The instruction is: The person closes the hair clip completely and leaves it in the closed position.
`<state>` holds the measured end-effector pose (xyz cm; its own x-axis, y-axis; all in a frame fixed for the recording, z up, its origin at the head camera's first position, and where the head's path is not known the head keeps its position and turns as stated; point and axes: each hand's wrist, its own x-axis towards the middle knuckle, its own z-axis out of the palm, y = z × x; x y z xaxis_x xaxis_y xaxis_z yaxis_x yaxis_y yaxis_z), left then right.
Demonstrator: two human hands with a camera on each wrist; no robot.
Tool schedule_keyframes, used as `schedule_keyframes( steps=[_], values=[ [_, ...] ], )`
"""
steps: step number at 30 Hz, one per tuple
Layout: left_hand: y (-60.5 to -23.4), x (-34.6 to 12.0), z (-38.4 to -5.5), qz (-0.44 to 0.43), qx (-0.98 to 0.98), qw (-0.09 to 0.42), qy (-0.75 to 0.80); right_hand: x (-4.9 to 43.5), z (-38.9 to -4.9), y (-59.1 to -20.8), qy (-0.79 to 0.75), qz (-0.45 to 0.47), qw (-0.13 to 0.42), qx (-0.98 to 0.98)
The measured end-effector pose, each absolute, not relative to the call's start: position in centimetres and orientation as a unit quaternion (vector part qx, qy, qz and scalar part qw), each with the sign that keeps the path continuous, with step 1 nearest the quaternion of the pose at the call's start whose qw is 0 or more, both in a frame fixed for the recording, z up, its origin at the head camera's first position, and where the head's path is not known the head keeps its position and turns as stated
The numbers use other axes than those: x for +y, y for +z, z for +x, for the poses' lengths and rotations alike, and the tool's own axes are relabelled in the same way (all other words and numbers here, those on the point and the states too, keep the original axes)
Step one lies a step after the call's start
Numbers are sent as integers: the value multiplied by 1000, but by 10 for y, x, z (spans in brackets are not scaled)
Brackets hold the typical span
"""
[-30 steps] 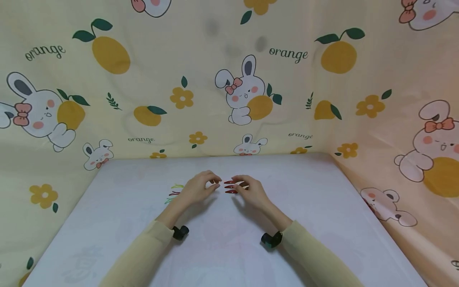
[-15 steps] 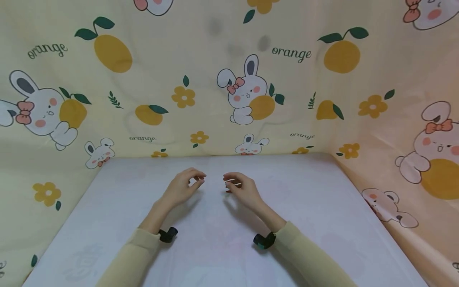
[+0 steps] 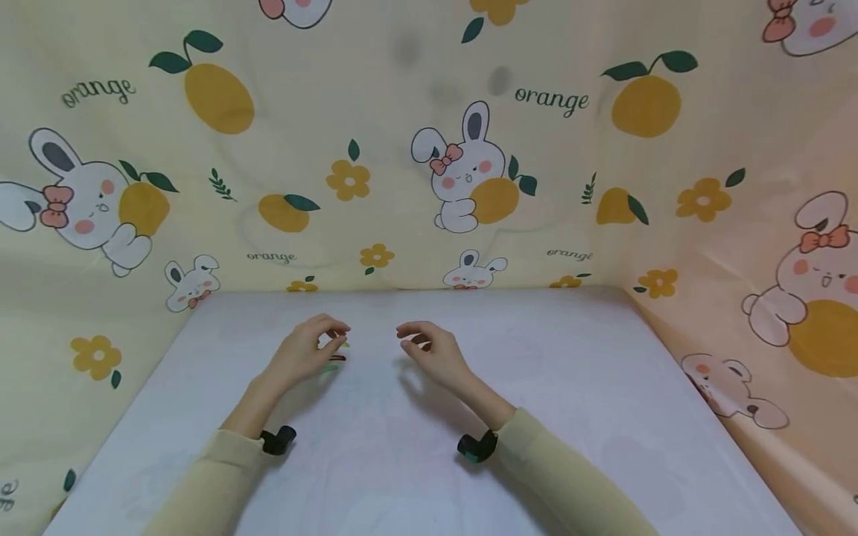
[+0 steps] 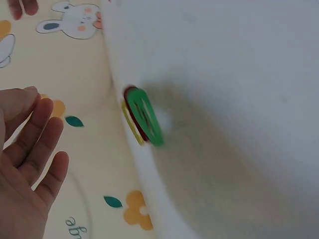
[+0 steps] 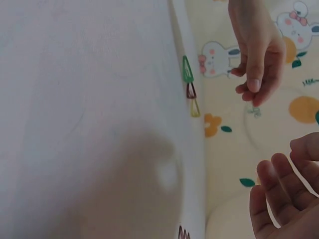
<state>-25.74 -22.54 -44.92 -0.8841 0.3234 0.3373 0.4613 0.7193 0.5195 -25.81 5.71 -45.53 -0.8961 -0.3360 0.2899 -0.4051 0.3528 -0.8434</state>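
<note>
3 clips lie on the worktop (image 3: 375, 461) just by the L hand, in a row running away from the person: green clip (image 4: 147, 119) nearest, dark red clip (image 4: 135, 116) in the mid., yellow clip (image 4: 131, 124) farthest. Long axes approx. parallel, running side to side as the head cam sees them, w/ only the R ends showing past the hand. From the R wrist cam, narrow tips point to the pic. top (person's L), wide ends to the bottom (person's R). In the L wrist view green overlaps dark red; can't tell if they touch.

L hand (image 3: 303, 352) is above the clips: thumb & index tips v. close, other fingers loosely bent & spread, nothing held. R hand (image 3: 436, 353) is to the R, well apart from the L; fingers softly curved w/ a gap to the thumb, nothing held.

Dark red pointed tips (image 5: 183, 233) show at the bottom edge of the R wrist view, pointing up-pic.; rest cropped.

Black wrist units (image 3: 278, 441) on both wrists, pale yellow sleeves (image 3: 570, 476) behind. Backdrop cloth (image 3: 315, 112) beyond: cream, w/ rabbits, oranges, flowers etc.
</note>
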Motion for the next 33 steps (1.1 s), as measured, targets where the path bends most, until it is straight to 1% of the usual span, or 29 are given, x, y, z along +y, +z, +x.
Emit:
schedule_keyframes(
  steps=[8, 16, 20, 27, 33],
  values=[
    [-458, -247, -254, -213, -938, 93, -258, 41, -258, -459, 510, 251, 19, -822],
    [-463, -261, -252, -209, -958, 40, -194, 29, -258, -465, 480, 269, -8, -835],
    [-466, -264, -252, -209, -960, 15, -184, 23, -258, -468, 468, 281, -19, -838],
    [-468, -264, -248, -201, -965, 5, -168, 12, -259, -472, 448, 301, -36, -841],
    [-468, -261, -247, -197, -965, -15, -173, 0, -260, -472, 434, 303, -54, -847]
  ],
)
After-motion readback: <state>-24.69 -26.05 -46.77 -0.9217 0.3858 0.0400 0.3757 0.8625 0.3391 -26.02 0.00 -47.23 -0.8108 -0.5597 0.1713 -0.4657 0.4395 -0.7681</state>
